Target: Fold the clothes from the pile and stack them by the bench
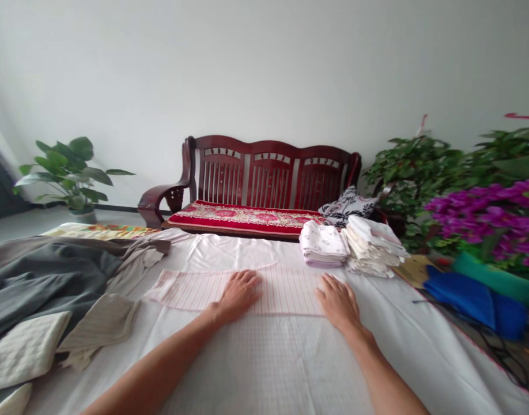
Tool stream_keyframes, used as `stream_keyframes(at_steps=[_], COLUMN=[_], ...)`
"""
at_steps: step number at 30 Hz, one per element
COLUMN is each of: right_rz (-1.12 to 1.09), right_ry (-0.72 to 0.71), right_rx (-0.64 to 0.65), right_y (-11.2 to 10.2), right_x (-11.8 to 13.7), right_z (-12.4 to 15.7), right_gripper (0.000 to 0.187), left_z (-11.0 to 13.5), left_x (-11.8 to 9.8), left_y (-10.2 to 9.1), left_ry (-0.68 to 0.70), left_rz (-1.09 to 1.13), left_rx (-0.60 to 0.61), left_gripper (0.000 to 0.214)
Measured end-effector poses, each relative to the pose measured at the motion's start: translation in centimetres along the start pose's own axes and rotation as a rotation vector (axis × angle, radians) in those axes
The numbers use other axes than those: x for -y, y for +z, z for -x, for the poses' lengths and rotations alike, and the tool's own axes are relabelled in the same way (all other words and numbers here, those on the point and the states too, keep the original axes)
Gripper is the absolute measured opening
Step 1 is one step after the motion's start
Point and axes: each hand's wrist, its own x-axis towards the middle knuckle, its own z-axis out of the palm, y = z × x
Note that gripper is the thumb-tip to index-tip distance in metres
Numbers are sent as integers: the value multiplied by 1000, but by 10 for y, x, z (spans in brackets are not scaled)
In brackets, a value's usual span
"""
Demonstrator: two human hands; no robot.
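A pink-and-white striped cloth (286,291), folded into a long strip, lies flat across the white sheet (264,363) in front of me. My left hand (241,294) rests palm down near the strip's middle, fingers stretched out. At the strip's right end, my right hand (339,300) also lies flat on the fabric, its fingers extended. Neither hand grips anything. The cloth's right edge is partly hidden under my right hand.
Beyond my right hand stand a stack of folded patterned cloths (322,245) and a pile of folded cream cloths (372,248). Grey fabric (74,271) and a quilted white cloth (26,349) lie at left. A wooden bench (268,173), potted plants (70,167) and purple flowers (498,213) surround the table.
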Motion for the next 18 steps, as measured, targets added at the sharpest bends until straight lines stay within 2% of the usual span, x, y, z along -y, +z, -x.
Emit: stream_keyframes(at_steps=[5,10,15,18], right_rz=[-12,27,-14,-11], right_ry=[83,237,298,334], right_rx=[-127,-45,-37,-46], right_y=[-8,-10,-17,-22], right_x=[-5,-6,-5,-8], right_z=[-1,2,1,-1], right_gripper=[44,53,53,50], left_z=[-43,-91,-109,-115], left_x=[-17,-29,-36,-39], left_y=[-14,-8,2,4], left_ry=[-236,-339,-419,-462], left_rz=[35,25,35,49], left_rx=[-72,-10,46,84], left_gripper=[29,31,34,44])
